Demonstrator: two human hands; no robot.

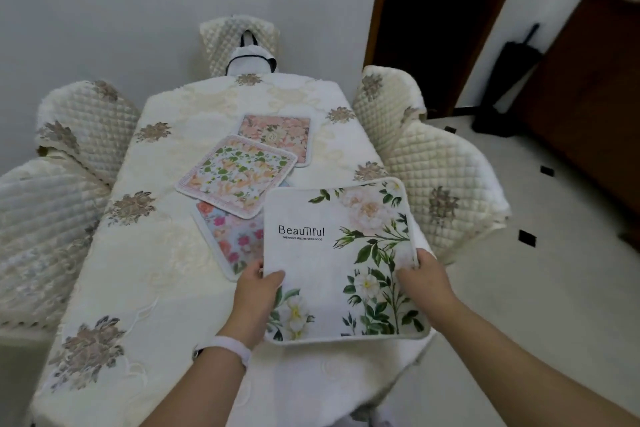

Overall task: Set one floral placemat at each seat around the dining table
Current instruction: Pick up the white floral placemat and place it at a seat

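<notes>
Floral placemats [239, 177] crowd the dining table [145, 253], none apparently set at a seat yet: three overlap mid-cloth, while the white "Beautiful" placemat [339, 253], at the near right edge, is pinched by left hand [254, 298] and right hand [426, 281], thumbs on top.

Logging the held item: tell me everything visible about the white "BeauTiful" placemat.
The white placemat is a soft-looking rounded square with a raised border, printed with pale blossoms, green leaves and black lettering. The left hand and right hand pinch its side edges, thumbs on top. It hides a corner of the blue floral mat.
</notes>
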